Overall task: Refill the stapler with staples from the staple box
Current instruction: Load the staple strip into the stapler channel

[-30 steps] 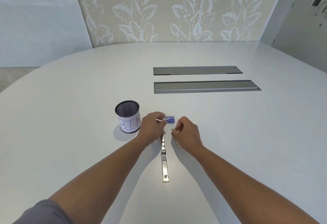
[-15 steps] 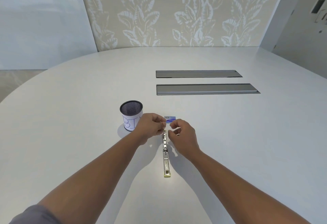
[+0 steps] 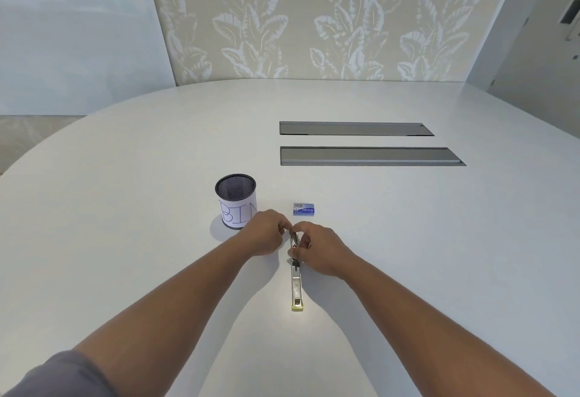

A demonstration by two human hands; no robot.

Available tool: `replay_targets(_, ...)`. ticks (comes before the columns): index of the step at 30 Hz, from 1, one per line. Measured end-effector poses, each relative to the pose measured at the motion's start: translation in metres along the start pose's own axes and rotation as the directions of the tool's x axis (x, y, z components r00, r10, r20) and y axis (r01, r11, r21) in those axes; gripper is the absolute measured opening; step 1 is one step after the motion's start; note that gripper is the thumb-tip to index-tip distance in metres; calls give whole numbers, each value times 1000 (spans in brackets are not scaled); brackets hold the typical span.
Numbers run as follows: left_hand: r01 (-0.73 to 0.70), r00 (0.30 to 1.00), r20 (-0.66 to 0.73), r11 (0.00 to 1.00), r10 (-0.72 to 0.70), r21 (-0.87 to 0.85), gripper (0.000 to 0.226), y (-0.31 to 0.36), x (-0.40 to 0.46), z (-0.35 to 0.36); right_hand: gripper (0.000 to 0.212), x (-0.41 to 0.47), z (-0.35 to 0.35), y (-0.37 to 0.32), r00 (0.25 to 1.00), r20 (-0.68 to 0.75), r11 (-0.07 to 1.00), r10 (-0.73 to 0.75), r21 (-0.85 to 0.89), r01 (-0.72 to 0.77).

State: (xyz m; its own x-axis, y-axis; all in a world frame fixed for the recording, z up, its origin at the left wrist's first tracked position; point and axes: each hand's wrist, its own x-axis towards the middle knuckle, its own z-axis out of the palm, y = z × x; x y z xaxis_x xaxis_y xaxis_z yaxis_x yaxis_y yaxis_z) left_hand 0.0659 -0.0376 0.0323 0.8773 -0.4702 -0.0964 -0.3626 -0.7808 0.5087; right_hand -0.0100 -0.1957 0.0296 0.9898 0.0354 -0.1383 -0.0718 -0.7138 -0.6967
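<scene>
A metal stapler [image 3: 296, 283] lies opened out flat on the white table [image 3: 125, 208], running toward me, with its yellowish end nearest. My left hand [image 3: 266, 235] and my right hand [image 3: 317, 249] meet at its far end, fingertips pinched over the open channel there. Whether a strip of staples is between the fingers is too small to tell. The small blue staple box [image 3: 303, 209] rests on the table just beyond my hands, untouched.
A black mesh cup [image 3: 236, 200] with a paper label reading "BIN" stands left of my left hand. Two long grey cable hatches [image 3: 370, 156] are set into the table farther back. A leaf-patterned wall lies behind the table.
Both hands have come back from the staple box toward me and lowered onto the stapler's far end. The box now lies free on the table.
</scene>
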Motion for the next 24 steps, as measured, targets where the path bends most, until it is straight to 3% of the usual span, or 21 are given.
replay_targets(13,-62,998,1,982,63,179,34,2,0,5,15,5,7,5,1000,-18,996,-5,91,6)
replay_targets(24,-67,998,-2,969,69,240,36,3,-3,8,29,-7,25,16,971,-214,970,-104,195,147)
